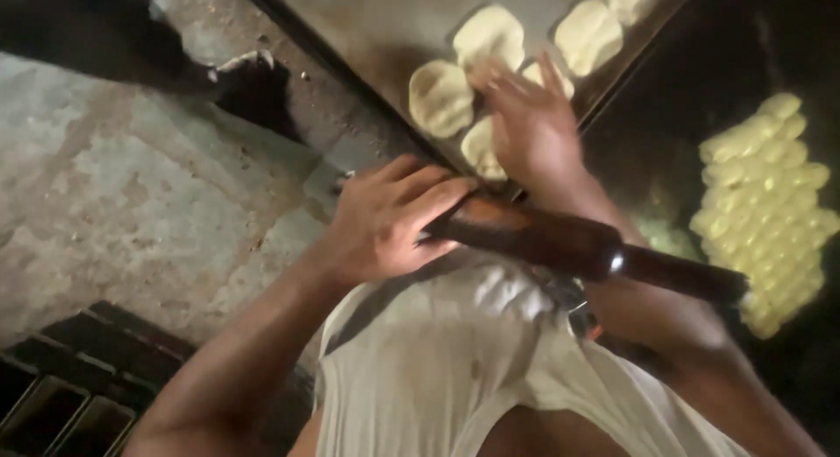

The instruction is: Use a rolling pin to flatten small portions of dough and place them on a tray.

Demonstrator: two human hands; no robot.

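The left hand is closed around one end of a dark wooden rolling pin, which lies slanting across the person's front, just above a pale sleeveless shirt. The right hand is open, fingers spread, pressing or setting down flat rounds of dough on a metal tray; it holds nothing that can be made out (the hand is blurred). By the look of it, the step in hand is laying rolled pieces out on the tray, and the next move calls for a free spot among the rounds already there, without overlapping them. The tray holds about six pale rounds, close together, some touching. To the right, in the dark, a batch of small yellowish dough lumps sits packed in rows. At lower left stand empty dark baking tins
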